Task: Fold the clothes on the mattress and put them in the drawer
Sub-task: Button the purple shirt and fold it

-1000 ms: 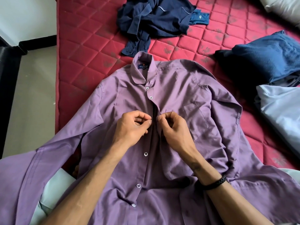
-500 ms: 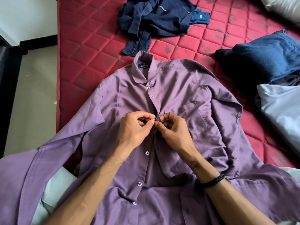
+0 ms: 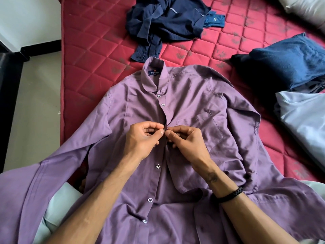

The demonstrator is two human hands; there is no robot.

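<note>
Purple shirt (image 3: 184,106) lies front-up on the red mattress (image 3: 98,55), collar away from the person, its long axis running straight out from the body, placket down the middle. Head view: left hand (image 3: 142,138) and right hand (image 3: 186,141) meet at mid-chest on the placket, each pinching one front edge, fingertips nearly touching; a button seems to sit between them, though it is mostly hidden. Two buttons above look fastened, three below lie open. A crumpled navy shirt (image 3: 167,22) waits beyond the collar.
</note>
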